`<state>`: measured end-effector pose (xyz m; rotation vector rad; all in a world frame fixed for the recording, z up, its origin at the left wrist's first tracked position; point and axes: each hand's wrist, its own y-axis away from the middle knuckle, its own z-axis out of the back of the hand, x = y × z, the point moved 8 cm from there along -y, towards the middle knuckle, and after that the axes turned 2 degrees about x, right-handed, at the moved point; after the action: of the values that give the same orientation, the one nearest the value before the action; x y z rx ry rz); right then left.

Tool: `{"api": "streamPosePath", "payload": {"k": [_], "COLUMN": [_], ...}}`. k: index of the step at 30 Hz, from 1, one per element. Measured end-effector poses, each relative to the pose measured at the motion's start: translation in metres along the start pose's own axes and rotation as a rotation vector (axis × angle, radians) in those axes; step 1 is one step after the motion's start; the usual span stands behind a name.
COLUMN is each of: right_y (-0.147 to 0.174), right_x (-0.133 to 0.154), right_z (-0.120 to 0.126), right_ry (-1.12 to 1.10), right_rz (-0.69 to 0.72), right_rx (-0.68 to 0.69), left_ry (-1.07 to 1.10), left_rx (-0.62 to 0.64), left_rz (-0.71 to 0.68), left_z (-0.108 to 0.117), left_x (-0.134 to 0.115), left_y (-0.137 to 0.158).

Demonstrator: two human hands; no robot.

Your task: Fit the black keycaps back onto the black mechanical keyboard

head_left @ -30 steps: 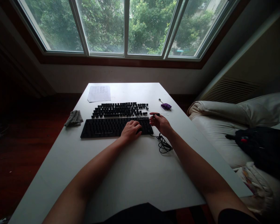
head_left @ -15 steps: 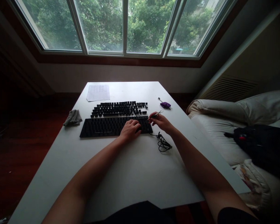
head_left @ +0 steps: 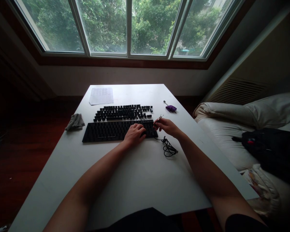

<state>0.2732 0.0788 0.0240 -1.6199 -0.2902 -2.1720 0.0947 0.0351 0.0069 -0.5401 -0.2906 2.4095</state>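
A black keyboard lies across the white table, its keycaps off. Behind it, the loose black keycaps stand in rows. My left hand rests on the keyboard's right part, palm down, fingers laid over it and holding nothing; the thumb side is in shadow. At the keyboard's right end, my right hand pinches a slim keycap puller with thin metal prongs pointing up. Its lower end is hidden by the fingers, and I cannot tell whether it touches the keyboard.
A coiled black cable lies right of the keyboard. Farther back is a purple brush-like item. A grey cloth sits at the left table edge, and a printed paper sheet at the far left. A sofa stands to the right.
My right hand has turned, so the keycap puller stands more upright, its prongs having swung up and to the left. My left hand stays on the keyboard.
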Motion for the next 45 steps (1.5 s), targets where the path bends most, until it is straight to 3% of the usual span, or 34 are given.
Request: {"api": "streamPosePath", "payload": {"k": [12,15,24,28,32,40,45], "right_y": [-0.002,0.000,0.023,0.026,0.027,0.029,0.027], "right_x": [-0.008,-0.007,0.034,0.032,0.016,0.012,-0.005], "right_z": [-0.003,-0.009,-0.024,-0.020,-0.016,-0.025,-0.015], "right_ry": [0.091,0.094,0.314,0.386,0.298,0.331,0.094], "right_rz": [-0.035,-0.046,0.105,0.146,0.122,0.166,0.090], "right_rx": [0.012,0.095,0.224,0.127,0.022,0.018,0.010], "left_ry": [-0.006,-0.004,-0.005,-0.007,-0.009,-0.006,-0.003], "left_rx": [-0.003,0.007,-0.007,0.000,0.010,-0.002,-0.016], "left_rz": [-0.009,-0.003,-0.012,-0.011,-0.005,-0.026,-0.029], "left_z": [0.002,0.002,0.002,0.001,0.002,0.003,0.004], "left_x": [-0.002,-0.002,-0.002,-0.001,-0.001,-0.001,0.000], "left_y": [0.000,0.000,0.000,0.000,0.000,0.001,0.002]}}
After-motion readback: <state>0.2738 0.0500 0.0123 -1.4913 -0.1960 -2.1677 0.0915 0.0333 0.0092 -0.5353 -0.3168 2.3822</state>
